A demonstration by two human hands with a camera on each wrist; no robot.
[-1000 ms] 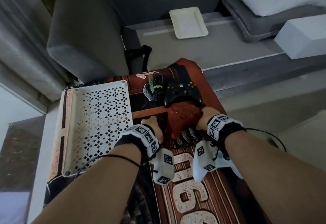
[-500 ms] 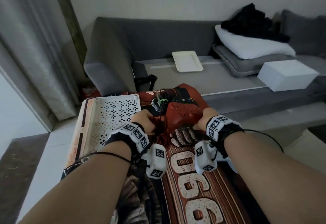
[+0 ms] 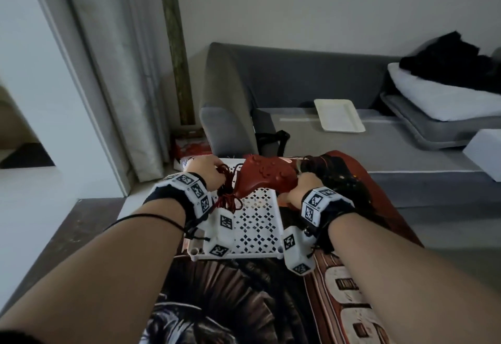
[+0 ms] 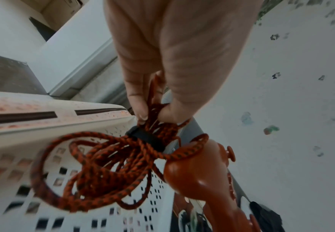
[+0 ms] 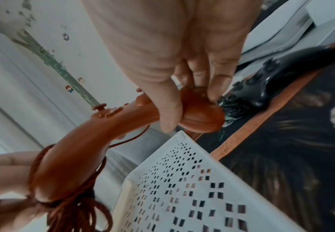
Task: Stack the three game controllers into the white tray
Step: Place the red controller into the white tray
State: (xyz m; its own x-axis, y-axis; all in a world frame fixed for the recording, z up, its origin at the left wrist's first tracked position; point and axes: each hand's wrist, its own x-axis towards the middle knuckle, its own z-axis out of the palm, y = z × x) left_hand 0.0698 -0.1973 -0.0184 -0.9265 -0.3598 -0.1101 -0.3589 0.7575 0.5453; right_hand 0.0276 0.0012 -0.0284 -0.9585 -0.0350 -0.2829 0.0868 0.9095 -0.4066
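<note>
A red controller (image 3: 264, 178) hangs in the air over the perforated white tray (image 3: 257, 228). My right hand (image 3: 299, 189) grips its right handle (image 5: 200, 114). My left hand (image 3: 206, 171) pinches the bundled red braided cable (image 4: 111, 169), which is tied with a black strap and dangles above the tray floor (image 4: 142, 216). A black controller (image 5: 277, 81) lies on the printed cloth to the right of the tray, partly hidden behind my right hand (image 5: 172, 62) in the head view. A third controller is not in view.
The tray sits on a red and black printed cloth (image 3: 339, 303). Behind stands a grey sofa (image 3: 298, 94) with a cream flat tray (image 3: 339, 116), a white box (image 3: 485, 151) and pillows. A curtain (image 3: 122, 72) hangs to the left.
Both hands have lifted the red controller and its cable off the cloth and carried them left, so they now hang over the white tray. The camera has tilted up.
</note>
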